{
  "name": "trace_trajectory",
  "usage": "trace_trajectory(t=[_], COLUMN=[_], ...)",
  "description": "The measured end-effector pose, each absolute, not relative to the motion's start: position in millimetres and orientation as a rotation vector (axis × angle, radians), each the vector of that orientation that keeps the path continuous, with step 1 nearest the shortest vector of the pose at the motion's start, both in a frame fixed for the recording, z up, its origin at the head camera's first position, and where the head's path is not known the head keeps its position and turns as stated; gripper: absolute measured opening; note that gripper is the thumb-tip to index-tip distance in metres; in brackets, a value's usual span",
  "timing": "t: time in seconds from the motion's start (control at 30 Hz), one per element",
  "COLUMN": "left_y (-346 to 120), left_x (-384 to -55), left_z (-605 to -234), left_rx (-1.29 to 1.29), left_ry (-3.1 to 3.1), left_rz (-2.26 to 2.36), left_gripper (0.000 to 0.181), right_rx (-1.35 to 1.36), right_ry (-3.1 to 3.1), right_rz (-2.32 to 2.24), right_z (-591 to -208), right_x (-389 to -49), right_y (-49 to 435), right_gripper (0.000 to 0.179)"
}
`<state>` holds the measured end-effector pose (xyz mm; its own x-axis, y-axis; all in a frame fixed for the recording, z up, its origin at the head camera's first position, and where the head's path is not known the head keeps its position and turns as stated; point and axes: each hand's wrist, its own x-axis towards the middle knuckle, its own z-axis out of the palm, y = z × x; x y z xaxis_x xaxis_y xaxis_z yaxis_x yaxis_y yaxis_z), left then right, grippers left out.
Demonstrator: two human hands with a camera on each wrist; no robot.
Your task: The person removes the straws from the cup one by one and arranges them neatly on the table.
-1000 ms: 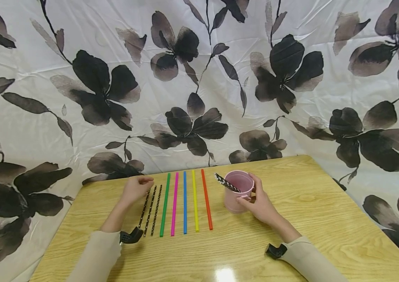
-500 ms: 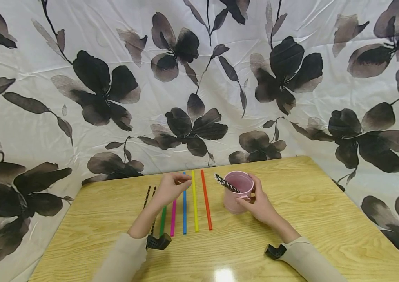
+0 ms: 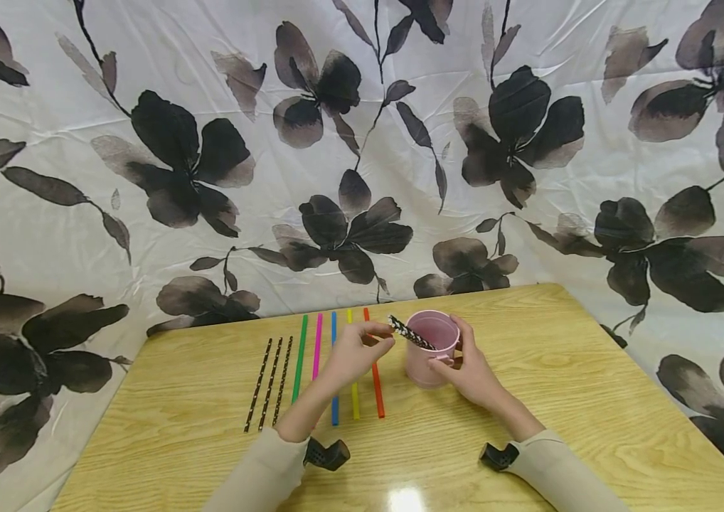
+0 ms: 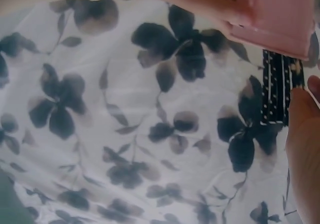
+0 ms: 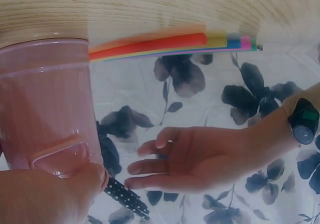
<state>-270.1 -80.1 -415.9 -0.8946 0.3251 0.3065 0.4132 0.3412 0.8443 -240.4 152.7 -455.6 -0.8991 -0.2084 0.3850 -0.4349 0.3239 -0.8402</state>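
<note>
My right hand [image 3: 476, 375] holds a pink cup [image 3: 424, 371] upright on the table, thumb by its small side handle [image 5: 60, 159] and fingers round the far side. Several black straws with white patterns [image 3: 410, 333] lean out over the cup's left rim. My left hand [image 3: 354, 350] hovers just left of those straw ends, fingers loosely bent and thumb apart. In the right wrist view the left hand [image 5: 192, 159] has its palm showing and nothing in it; a fingertip comes close to the straws, and contact cannot be told.
On the wooden table [image 3: 163, 412] lie three dark patterned straws [image 3: 270, 387], then green [image 3: 301, 352], pink [image 3: 318, 341], blue [image 3: 335, 412], yellow [image 3: 355, 407] and red [image 3: 379, 395] straws in a row. A flowered cloth [image 3: 259, 171] hangs behind the table's back edge.
The left hand has travelled right, from above the dark straws at the row's left end, across the coloured straws, to the straw ends at the cup. Right hand and cup stay put.
</note>
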Motion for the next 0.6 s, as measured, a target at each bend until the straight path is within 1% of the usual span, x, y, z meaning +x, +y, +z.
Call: trace_trajectory(t=[0.37,0.6], left_y=[-60,-56], left_x=[-271,-268], left_z=[-421,-420], left_rx=[-0.727,-0.699], left_ry=[-2.345,-2.298], left_rz=[-1.655,-1.695], left_gripper=[0.011,0.010], right_rx=[0.586,0.589], right_ry=[-2.368,-2.388], right_rz=[1.633,1.636], right_z=[-456,-457], right_x=[-242,-243], right_y=[153,154], right_gripper=[0.085,0.085])
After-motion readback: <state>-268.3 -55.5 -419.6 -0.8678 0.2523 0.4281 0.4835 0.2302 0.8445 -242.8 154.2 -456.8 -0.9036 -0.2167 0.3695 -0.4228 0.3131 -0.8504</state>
